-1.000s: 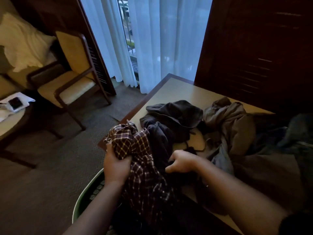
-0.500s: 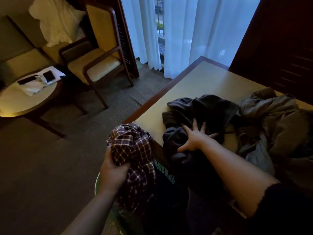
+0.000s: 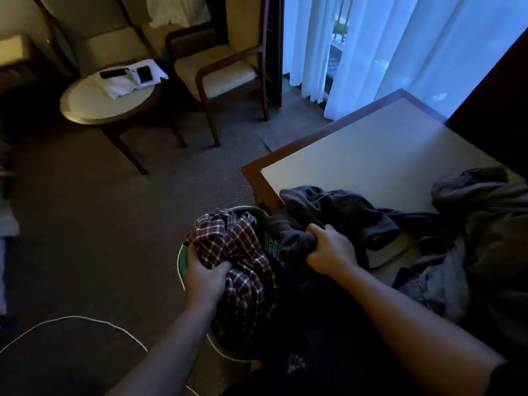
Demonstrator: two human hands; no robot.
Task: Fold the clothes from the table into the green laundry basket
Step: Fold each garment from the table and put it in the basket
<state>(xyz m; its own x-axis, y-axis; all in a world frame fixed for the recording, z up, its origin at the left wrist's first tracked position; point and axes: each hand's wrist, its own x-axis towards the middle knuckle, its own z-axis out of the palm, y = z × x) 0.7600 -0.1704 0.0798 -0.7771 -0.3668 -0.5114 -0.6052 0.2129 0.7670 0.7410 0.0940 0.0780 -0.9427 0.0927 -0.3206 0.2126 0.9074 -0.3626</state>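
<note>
A rectangular table with a pale top and a reddish-brown wooden border [image 3: 371, 155] fills the right side of the view, its near corner jutting toward the grey carpet. Along its right part lies a loose pile of crumpled grey and olive clothes [image 3: 480, 224], spreading to the frame edge. Behind the table hang sheer white curtains [image 3: 385, 47], lit blue by daylight. To the left stands a wooden armchair with cream cushions [image 3: 225, 72], and beside it a small round table with a pale top [image 3: 108, 101] that carries a white cloth and two dark flat devices (too small to identify).

Below the table's near corner, on the floor, sits the round green plastic laundry basket [image 3: 181, 258], its rim just beside the table edge. A dark grey garment [image 3: 337, 210] trails from the tabletop over that edge toward the basket. A bunched plaid shirt in dark red and white checks [image 3: 237, 252] hangs over the basket opening, its lower part dropping inside.

The left hand [image 3: 205, 278] is clenched into a fist around the plaid shirt, holding it above the basket's left rim. The right hand [image 3: 331, 251] is closed too, fingers curled tightly into a fold of the dark grey garment at the table edge. A thin white cord [image 3: 71, 320] curves across the carpet at lower left.
</note>
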